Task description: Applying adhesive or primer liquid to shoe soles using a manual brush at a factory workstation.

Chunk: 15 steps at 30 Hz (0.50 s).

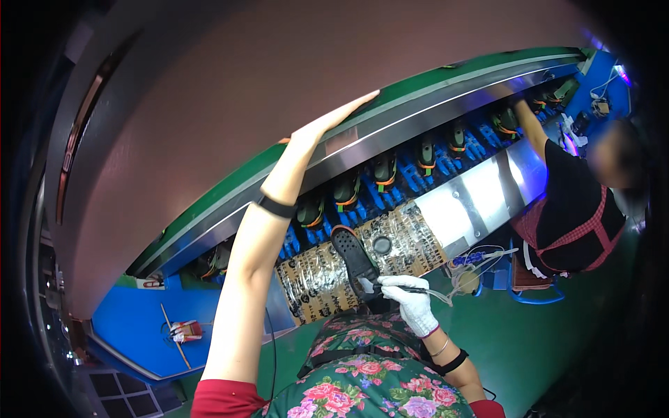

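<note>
My left hand is bare and stretched out flat, fingers together, over the green edge of the large brown surface above. It holds nothing that I can see. In a white glove, my right hand is closed round a dark, pen-shaped tool with a pale tube trailing from it. The tool's tip is beside a black shoe sole with a dotted front part. Its lower end lies close to my apron and is partly hidden. To the right of the sole sits a small round black piece.
A ledge wrapped in brown, printed tape runs before me. Behind it, dark shoes with orange bands stand on blue racks. A co-worker reaches in from the right. Tubes hang nearby. A blue table is at left.
</note>
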### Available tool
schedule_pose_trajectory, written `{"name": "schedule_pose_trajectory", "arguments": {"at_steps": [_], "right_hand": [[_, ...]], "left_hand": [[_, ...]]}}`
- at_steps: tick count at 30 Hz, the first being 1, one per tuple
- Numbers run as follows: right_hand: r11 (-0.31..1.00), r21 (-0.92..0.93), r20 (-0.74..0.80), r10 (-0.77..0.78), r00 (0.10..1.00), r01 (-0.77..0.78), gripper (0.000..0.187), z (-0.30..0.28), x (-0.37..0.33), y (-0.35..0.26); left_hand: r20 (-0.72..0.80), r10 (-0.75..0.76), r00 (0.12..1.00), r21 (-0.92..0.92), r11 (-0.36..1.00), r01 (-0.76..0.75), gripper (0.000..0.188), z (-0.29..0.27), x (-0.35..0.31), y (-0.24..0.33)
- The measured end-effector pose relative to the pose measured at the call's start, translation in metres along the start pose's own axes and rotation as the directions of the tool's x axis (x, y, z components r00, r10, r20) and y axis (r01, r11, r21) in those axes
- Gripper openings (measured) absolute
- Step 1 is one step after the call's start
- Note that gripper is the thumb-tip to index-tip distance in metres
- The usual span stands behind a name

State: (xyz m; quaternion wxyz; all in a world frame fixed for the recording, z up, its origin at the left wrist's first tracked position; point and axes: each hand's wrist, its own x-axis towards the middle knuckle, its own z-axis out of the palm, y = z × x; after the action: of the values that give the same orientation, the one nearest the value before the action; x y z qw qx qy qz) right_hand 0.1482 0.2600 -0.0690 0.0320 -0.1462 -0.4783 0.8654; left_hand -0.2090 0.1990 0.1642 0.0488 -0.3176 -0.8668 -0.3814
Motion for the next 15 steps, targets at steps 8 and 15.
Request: {"name": "schedule_pose_trajectory", "arguments": {"at_steps": [8,15], "right_hand": [[0.999,0.044,-0.048,-0.014,0.999,0.017,0.019,-0.006,-0.003,-0.007],[0.997,0.072,-0.096,-0.001,0.995,0.007,0.020,-0.024,-0.006,-0.003]], "left_hand": [[0.090,-0.171,0.981,0.393,0.911,0.123,0.116,0.055,0.055,-0.008],[0.251,0.164,0.954,0.125,0.972,-0.200,0.104,0.063,0.031,0.000]]}}
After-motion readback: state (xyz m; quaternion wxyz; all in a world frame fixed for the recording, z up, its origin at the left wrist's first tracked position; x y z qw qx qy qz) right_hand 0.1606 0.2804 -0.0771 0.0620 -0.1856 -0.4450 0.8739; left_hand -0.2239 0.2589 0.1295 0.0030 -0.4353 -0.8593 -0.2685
